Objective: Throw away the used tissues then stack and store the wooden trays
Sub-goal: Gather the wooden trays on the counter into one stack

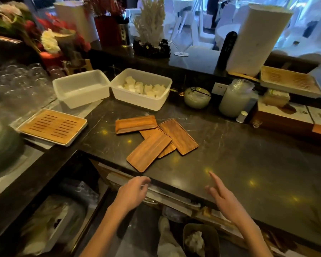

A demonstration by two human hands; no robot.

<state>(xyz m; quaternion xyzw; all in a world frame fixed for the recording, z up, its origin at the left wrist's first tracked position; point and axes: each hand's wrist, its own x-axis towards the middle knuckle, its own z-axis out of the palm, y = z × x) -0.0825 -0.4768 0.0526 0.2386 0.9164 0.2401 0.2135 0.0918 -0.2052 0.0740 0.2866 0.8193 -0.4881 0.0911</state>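
Several flat wooden trays (157,138) lie loosely overlapped in the middle of the dark marble counter (239,164); one tray (135,124) sits apart at the upper left of the pile. On the floor below the counter edge stands a dark bin (214,236) with crumpled white tissue (195,241) inside. My left hand (132,193) hovers at the counter's front edge, fingers loosely curled, holding nothing. My right hand (221,193) is over the counter edge with fingers spread and empty. Both hands are well short of the trays.
Two white plastic tubs stand behind the trays: an empty one (81,88) and one (141,89) with rolled white towels. A slatted bamboo tray (52,126) lies left, glasses (17,78) beyond it. A jar (233,97), bowl (197,97) and another slatted tray (291,82) stand right.
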